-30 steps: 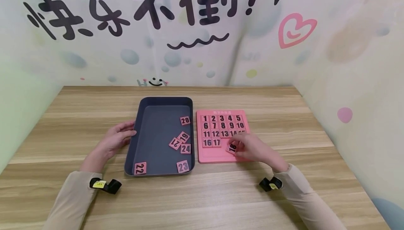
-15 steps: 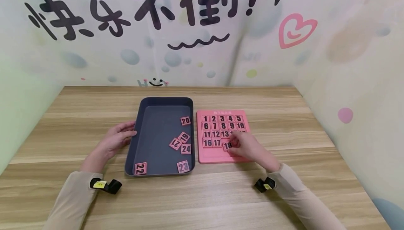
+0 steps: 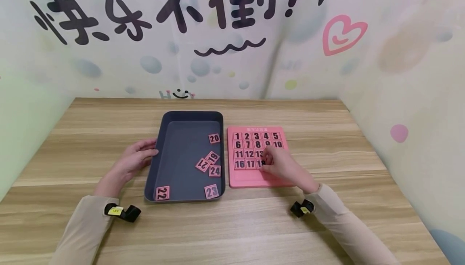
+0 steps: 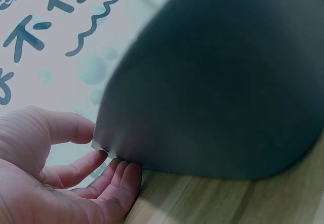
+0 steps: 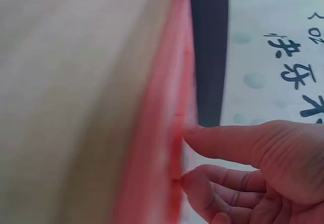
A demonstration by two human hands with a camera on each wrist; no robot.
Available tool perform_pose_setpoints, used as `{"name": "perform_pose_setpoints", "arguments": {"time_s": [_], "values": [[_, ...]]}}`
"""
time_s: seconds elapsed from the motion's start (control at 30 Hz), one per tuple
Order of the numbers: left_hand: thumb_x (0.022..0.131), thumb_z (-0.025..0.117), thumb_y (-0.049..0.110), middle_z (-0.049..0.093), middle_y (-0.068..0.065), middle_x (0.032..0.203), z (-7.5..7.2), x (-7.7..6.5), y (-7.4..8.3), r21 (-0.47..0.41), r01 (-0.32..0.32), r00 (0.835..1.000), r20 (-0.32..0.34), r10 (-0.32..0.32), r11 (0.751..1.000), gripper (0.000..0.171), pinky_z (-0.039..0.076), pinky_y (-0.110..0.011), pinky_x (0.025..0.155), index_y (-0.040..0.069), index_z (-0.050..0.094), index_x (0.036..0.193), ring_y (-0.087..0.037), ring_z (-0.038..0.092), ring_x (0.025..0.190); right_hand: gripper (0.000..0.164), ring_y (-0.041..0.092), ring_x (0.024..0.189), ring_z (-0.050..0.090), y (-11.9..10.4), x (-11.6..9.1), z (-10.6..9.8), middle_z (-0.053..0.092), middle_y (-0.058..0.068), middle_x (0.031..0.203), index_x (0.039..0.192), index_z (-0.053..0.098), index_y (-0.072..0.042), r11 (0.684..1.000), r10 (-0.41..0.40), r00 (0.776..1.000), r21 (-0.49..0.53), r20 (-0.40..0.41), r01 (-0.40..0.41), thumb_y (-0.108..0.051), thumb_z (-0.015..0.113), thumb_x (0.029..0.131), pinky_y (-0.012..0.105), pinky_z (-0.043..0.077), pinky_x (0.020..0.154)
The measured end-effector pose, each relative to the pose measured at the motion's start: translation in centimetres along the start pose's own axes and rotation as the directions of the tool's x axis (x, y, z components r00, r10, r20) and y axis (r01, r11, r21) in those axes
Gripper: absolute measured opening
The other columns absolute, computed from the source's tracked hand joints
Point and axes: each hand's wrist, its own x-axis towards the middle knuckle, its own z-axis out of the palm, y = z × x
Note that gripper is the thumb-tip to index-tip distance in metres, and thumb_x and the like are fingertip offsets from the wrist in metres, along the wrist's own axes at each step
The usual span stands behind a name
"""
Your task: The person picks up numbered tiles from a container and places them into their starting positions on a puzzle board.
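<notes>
A pink number-puzzle board [image 3: 247, 178] lies right of centre, with tiles 1 to 18 in rows. My right hand [image 3: 285, 164] pinches number tile 18 [image 3: 259, 164] at its right side, in the fourth row beside 17. Thumb and index finger meet the board's face in the right wrist view; the hand partly covers tiles 13 to 15. My left hand [image 3: 132, 160] holds the left rim of a dark tray [image 3: 174, 144], thumb above and fingers along the outer wall, as the left wrist view shows close up.
Inside the tray are several loose tiles: 20 [image 3: 214, 138], 19 [image 3: 212, 157], 21 [image 3: 202, 165], 24 [image 3: 214, 171], 23 [image 3: 211, 191] and 22 [image 3: 162, 193]. Board and tray stand side by side on a wooden table [image 3: 239, 228]. A printed wall [image 3: 145, 83] rises behind.
My right hand has moved left with tile 18, which has turned from tilted to straight and now lies in line beside 17. My left hand stays at the tray.
</notes>
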Motion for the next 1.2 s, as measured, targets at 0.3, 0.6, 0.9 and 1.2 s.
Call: {"name": "perform_pose_setpoints", "arguments": {"time_s": [0.3,0.6,0.9,1.2], "values": [[0.093,0.053,0.007,0.051,0.004,0.112,-0.1,0.1,-0.1,-0.008,0.002,1.000,0.002,-0.002,1.000,0.061,0.046,-0.019,0.079,-0.011,0.022,0.143,0.001,0.053,0.093,0.033,0.021,0.082,0.060,-4.2,4.1,-0.3,0.064,0.013,0.095,0.106,0.061,0.003,0.987,-0.157,0.987,0.052,0.042,0.155,-0.005,0.074,0.078,0.032,0.051,0.074],[0.093,0.053,0.007,0.051,0.000,0.116,-0.1,0.1,-0.1,-0.013,0.003,1.000,0.006,-0.003,1.000,0.061,0.045,-0.020,0.079,-0.010,0.022,0.143,0.001,0.053,0.093,0.032,0.023,0.089,0.060,-7.1,7.9,1.9,0.064,0.015,0.105,0.111,0.060,0.003,0.957,-0.267,0.949,0.162,0.170,0.240,0.001,0.071,0.080,0.026,0.050,0.077],[0.093,0.052,0.005,0.051,0.004,0.112,0.0,0.0,0.1,-0.016,0.000,1.000,0.005,0.000,1.000,0.061,0.046,-0.020,0.079,-0.012,0.021,0.142,0.001,0.053,0.093,0.034,0.022,0.100,0.058,-8.3,9.5,3.1,0.060,0.014,0.114,0.117,0.059,0.002,0.956,-0.294,0.900,0.098,0.322,0.278,0.003,0.066,0.083,0.028,0.048,0.086],[0.093,0.052,0.006,0.051,0.003,0.113,0.0,0.0,0.1,0.001,-0.002,1.000,0.000,0.002,1.000,0.060,0.046,-0.020,0.079,-0.012,0.023,0.142,0.001,0.053,0.092,0.033,0.018,0.097,0.052,-9.4,10.4,4.1,0.061,0.009,0.107,0.110,0.063,-0.002,0.916,-0.315,0.849,-0.097,0.425,0.388,0.010,0.062,0.080,0.027,0.045,0.086]]}}
